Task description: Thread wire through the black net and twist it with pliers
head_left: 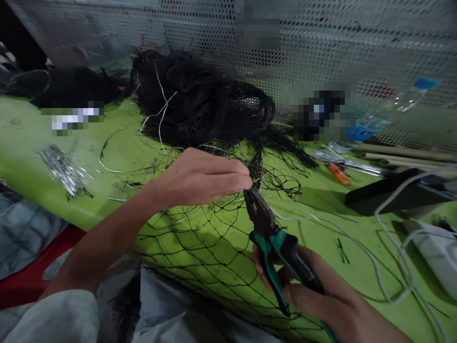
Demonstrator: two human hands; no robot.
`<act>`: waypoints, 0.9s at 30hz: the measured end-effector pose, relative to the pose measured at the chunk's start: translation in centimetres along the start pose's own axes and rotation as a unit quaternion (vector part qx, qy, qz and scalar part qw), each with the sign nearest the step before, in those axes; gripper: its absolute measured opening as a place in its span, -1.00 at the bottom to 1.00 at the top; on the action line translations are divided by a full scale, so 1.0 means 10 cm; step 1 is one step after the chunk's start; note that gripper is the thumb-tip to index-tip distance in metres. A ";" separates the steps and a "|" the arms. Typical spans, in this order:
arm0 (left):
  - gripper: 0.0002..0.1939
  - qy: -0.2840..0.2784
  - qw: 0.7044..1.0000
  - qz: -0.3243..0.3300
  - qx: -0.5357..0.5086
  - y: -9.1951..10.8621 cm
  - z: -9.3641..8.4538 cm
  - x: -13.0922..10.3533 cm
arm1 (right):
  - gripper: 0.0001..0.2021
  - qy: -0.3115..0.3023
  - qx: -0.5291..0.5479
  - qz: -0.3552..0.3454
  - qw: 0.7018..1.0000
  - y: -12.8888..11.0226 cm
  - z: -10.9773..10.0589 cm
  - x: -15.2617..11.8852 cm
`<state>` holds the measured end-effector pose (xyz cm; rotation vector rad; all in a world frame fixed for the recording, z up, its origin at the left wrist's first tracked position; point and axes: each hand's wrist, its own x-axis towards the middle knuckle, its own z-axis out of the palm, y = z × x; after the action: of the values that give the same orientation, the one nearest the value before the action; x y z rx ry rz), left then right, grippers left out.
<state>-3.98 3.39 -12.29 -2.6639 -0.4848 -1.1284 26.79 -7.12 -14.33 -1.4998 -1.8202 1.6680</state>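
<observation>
My right hand (303, 281) is wrapped round the green and black handles of a pair of pliers (262, 214), whose metal jaws point up and to the left. Right at the jaw tips, my left hand (203, 174) is closed in a pinch; what lies between its fingertips is hidden. A short bit of wire and dark net cord show beside those fingertips. Below both hands, black netting (210, 238) with wide mesh spreads over the green table (303, 305) and hangs over its front edge. Behind my left hand lies a heaped bundle of black net (200, 100).
Cut wire pieces (64, 169) lie in a pile at left. On the right are a black box (389, 193), a pale cable (371, 257), an orange item (339, 174) and a plastic bottle (410, 100). A perforated metal panel (321, 43) stands along the back.
</observation>
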 end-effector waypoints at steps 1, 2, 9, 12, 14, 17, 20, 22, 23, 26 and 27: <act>-0.89 0.000 1.000 0.002 -0.003 0.00 -0.01 0.00 | -0.56 0.003 -0.001 0.009 1.000 -0.03 0.01 0.00; -0.88 -0.002 1.000 0.003 -0.005 0.00 -0.01 0.00 | -0.60 0.002 0.002 0.016 1.000 -0.07 0.01 0.00; -0.89 -0.024 1.000 0.003 -0.003 0.00 -0.12 0.01 | -0.56 -0.102 0.123 0.027 0.987 -0.15 -0.04 0.08; -0.89 -0.036 0.999 -0.007 -0.003 0.02 -0.15 0.01 | -0.49 -0.172 0.188 0.037 0.966 -0.10 -0.13 0.17; -0.89 -0.036 0.999 -0.013 -0.007 0.04 -0.15 0.02 | -0.49 -0.209 0.213 0.039 0.954 -0.04 -0.18 0.24; -0.86 -0.046 0.999 -0.014 -0.015 0.09 -0.13 0.02 | -0.52 -0.252 0.259 0.035 0.932 0.11 -0.22 0.37; -0.84 -0.064 0.998 0.000 -0.018 0.11 -0.11 0.02 | -0.52 -0.305 0.310 0.046 0.899 0.27 -0.20 0.49; -0.84 -0.074 0.997 0.016 -0.007 0.11 -0.10 0.01 | -0.50 -0.320 0.326 0.046 0.888 0.32 -0.19 0.53; -0.83 -0.078 0.997 0.021 0.000 0.09 -0.09 0.00 | -0.49 -0.322 0.326 0.039 0.888 0.32 -0.18 0.54; -0.82 -0.083 0.996 0.018 0.014 0.06 -0.07 -0.01 | -0.46 -0.321 0.304 0.010 0.897 0.26 -0.19 0.53; -0.83 -0.087 0.996 0.012 0.014 0.06 -0.07 -0.01 | -0.46 -0.318 0.292 0.011 0.902 0.23 -0.20 0.52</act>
<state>-4.28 2.65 -11.94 -2.7485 -0.4917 -0.8816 27.17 -2.28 -17.90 -0.7627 -1.3044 2.6184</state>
